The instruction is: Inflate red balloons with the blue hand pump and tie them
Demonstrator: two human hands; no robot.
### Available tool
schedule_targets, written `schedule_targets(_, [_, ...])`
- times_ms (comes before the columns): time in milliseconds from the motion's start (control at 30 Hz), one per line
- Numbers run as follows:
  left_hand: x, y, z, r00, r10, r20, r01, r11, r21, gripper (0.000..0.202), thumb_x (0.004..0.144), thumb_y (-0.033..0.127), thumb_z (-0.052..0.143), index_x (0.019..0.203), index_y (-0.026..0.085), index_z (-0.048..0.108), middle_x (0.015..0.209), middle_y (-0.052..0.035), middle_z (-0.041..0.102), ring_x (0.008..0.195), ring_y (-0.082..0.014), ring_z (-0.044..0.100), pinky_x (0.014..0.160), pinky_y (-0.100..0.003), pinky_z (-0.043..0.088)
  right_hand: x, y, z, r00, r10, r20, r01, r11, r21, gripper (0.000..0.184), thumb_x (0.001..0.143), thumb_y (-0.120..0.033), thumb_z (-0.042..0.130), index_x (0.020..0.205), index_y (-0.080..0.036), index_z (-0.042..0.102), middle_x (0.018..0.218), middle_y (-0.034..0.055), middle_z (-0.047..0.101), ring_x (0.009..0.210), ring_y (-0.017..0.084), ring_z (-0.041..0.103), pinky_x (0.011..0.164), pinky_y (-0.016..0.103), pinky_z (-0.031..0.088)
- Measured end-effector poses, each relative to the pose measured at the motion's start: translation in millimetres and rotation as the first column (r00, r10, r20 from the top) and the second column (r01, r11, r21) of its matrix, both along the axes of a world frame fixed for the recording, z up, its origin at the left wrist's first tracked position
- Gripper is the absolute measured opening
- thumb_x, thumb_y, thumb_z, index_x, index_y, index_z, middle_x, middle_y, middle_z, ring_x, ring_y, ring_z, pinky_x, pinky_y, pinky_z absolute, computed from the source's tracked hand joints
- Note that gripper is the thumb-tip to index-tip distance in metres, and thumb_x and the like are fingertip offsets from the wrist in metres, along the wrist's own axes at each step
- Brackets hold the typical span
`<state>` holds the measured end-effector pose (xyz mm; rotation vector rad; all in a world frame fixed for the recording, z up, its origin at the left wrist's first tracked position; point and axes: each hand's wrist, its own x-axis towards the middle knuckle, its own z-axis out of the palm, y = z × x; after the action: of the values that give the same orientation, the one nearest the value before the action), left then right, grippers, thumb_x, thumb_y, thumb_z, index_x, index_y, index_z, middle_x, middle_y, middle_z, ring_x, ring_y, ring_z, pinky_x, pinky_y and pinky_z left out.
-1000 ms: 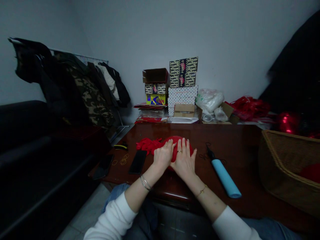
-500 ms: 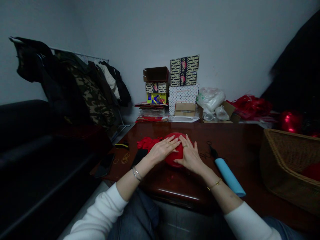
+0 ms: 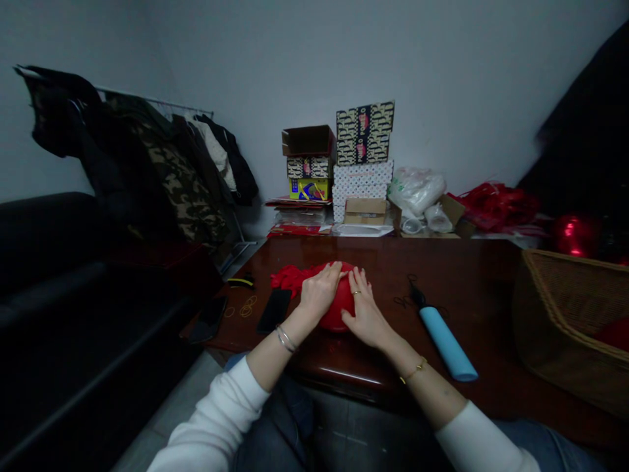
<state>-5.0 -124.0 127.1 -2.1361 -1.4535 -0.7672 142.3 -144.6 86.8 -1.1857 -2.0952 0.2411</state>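
A round red balloon sits on the table in front of me, held between my two hands. My left hand covers its upper left, with the fingers bent together over its top. Against its right side lies my right hand, fingers reaching up over it and thumb resting low on its front. Both hands partly hide the balloon. Beside it, to the left, is a bunch of limp red balloons. A black phone-like slab lies close to my left forearm.
A light-blue hand pump with a black nozzle lies right of my right hand. A wicker basket stands at the right edge. Thin yellow rings and a black-and-yellow object lie left. Stacked boxes stand behind the table.
My left hand's fingers have gone from stretched out to bent over the balloon's top. The right hand has shifted slightly left. More of the black slab now shows.
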Motion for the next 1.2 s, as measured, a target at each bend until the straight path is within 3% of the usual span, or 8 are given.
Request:
schedule_targets(133, [7, -6, 1.7, 0.996, 0.089, 0.006, -0.088, 0.990, -0.114, 0.041, 0.097, 0.039, 0.039, 0.128, 0.019, 0.056, 0.119, -0.0126, 0.066, 0.095, -0.0217, 0.070, 0.069, -0.028, 0.058, -11, -2, 2.6, 0.990, -0.127, 0.055, 0.127, 0.992, 0.006, 0.106, 0.073, -0.049, 0.062, 0.150, -0.015, -0.002, 0.158, 0.0180, 0.008, 0.146, 0.031, -0.002, 0.110, 0.065, 0.013])
schedule_targets(233, [6, -11, 5.1, 0.998, 0.053, -0.018, -0.055, 0.986, -0.159, 0.040, 0.096, 0.039, 0.040, 0.127, 0.020, 0.058, 0.121, -0.0115, 0.065, 0.099, -0.0223, 0.068, 0.072, -0.030, 0.058, -12, 2, 4.9, 0.978, -0.204, 0.048, 0.203, 0.979, 0.037, 0.099, 0.074, -0.050, 0.063, 0.150, -0.016, 0.009, 0.155, 0.0194, 0.020, 0.145, 0.032, 0.010, 0.109, 0.066, 0.017])
schedule_targets(367, [-3, -12, 12.7, 0.993, -0.099, -0.071, 0.086, 0.982, -0.169, 0.037, 0.096, 0.032, 0.043, 0.128, 0.020, 0.056, 0.131, -0.0088, 0.058, 0.123, -0.0208, 0.054, 0.088, -0.032, 0.055, -4, 10, 6.8, 0.987, -0.128, 0.097, 0.125, 0.992, 0.037, 0.099, 0.072, -0.044, 0.068, 0.149, -0.018, 0.012, 0.155, 0.0163, 0.024, 0.144, 0.029, 0.016, 0.111, 0.063, 0.019])
schedule_targets(567, [-18, 4, 19.5, 0.909, -0.383, -0.164, 0.357, 0.919, -0.166, 0.039, 0.094, 0.027, 0.049, 0.132, 0.020, 0.052, 0.138, -0.0074, 0.053, 0.136, -0.0196, 0.036, 0.112, -0.041, 0.034, 8, 17, 8.0, 0.993, -0.034, 0.116, 0.037, 0.999, -0.021, 0.106, 0.071, -0.044, 0.069, 0.150, -0.021, 0.003, 0.156, 0.0150, 0.022, 0.145, 0.027, 0.016, 0.112, 0.060, 0.017])
schedule_targets(800, [-17, 20, 0.1, 0.917, -0.375, -0.138, 0.369, 0.927, -0.071, 0.035, 0.093, 0.029, 0.051, 0.125, 0.015, 0.057, 0.127, -0.0099, 0.062, 0.124, -0.0181, 0.052, 0.107, -0.035, 0.042, 21, 22, 4.0, 0.999, 0.017, 0.049, -0.014, 0.998, -0.064, 0.122, 0.070, -0.052, 0.069, 0.147, -0.018, -0.019, 0.158, 0.0175, 0.009, 0.146, 0.027, 0.009, 0.114, 0.059, 0.014])
schedule_targets(967, [-15, 24, -7.9, 0.939, -0.327, -0.106, 0.329, 0.944, 0.002, 0.034, 0.092, 0.033, 0.051, 0.118, 0.013, 0.061, 0.120, -0.0120, 0.066, 0.116, -0.0193, 0.060, 0.103, -0.034, 0.047, 50, 26, -10.5, 0.998, -0.050, 0.039, 0.053, 0.997, -0.062, 0.102, 0.076, -0.062, 0.059, 0.151, -0.018, 0.005, 0.156, 0.0174, 0.019, 0.145, 0.031, 0.012, 0.112, 0.063, 0.015])
schedule_targets(1100, [-14, 25, -10.9, 0.932, -0.344, -0.116, 0.346, 0.938, -0.008, 0.035, 0.092, 0.033, 0.051, 0.119, 0.012, 0.061, 0.122, -0.0118, 0.065, 0.118, -0.0198, 0.058, 0.104, -0.035, 0.046, 78, 25, -38.2, 0.976, -0.214, 0.035, 0.213, 0.977, 0.027, 0.057, 0.089, -0.049, 0.045, 0.136, -0.017, 0.046, 0.147, 0.0162, 0.040, 0.142, 0.031, 0.025, 0.110, 0.063, 0.019])
schedule_targets(1200, [-18, 27, -12.1, 0.932, -0.343, -0.120, 0.344, 0.939, -0.010, 0.035, 0.091, 0.031, 0.053, 0.120, 0.013, 0.060, 0.124, -0.0116, 0.064, 0.120, -0.0205, 0.057, 0.105, -0.036, 0.045, 92, 19, -62.6, 0.956, -0.274, 0.103, 0.269, 0.961, 0.059, 0.044, 0.091, -0.041, 0.044, 0.124, -0.015, 0.057, 0.140, 0.0161, 0.050, 0.137, 0.033, 0.034, 0.107, 0.065, 0.025])
